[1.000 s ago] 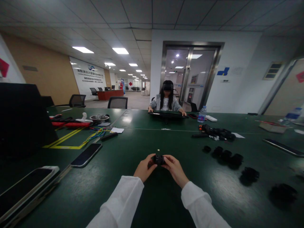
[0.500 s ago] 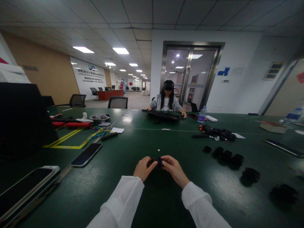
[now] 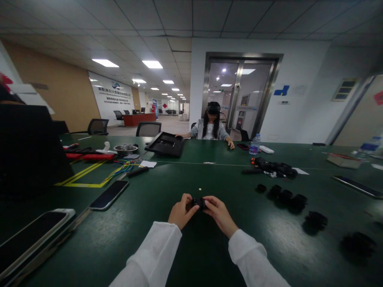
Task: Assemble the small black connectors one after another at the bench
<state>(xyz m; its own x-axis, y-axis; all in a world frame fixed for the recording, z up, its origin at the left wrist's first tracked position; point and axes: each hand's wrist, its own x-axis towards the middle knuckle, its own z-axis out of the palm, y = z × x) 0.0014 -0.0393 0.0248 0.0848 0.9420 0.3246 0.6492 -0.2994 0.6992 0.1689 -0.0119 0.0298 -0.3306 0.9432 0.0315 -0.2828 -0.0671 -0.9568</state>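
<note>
Note the small black part [image 3: 198, 203] held over the bench [image 3: 167, 179], clamped in the grip of both left hand [image 3: 178, 214] and right hand [image 3: 220, 215], presumably for steady support from either side.

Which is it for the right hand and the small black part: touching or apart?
Touching. The head view shows the right hand's fingertips against the near-right end of the small black part.

The single head view looks forward and slightly down across the green table [image 3: 167, 179] from its near side
</note>
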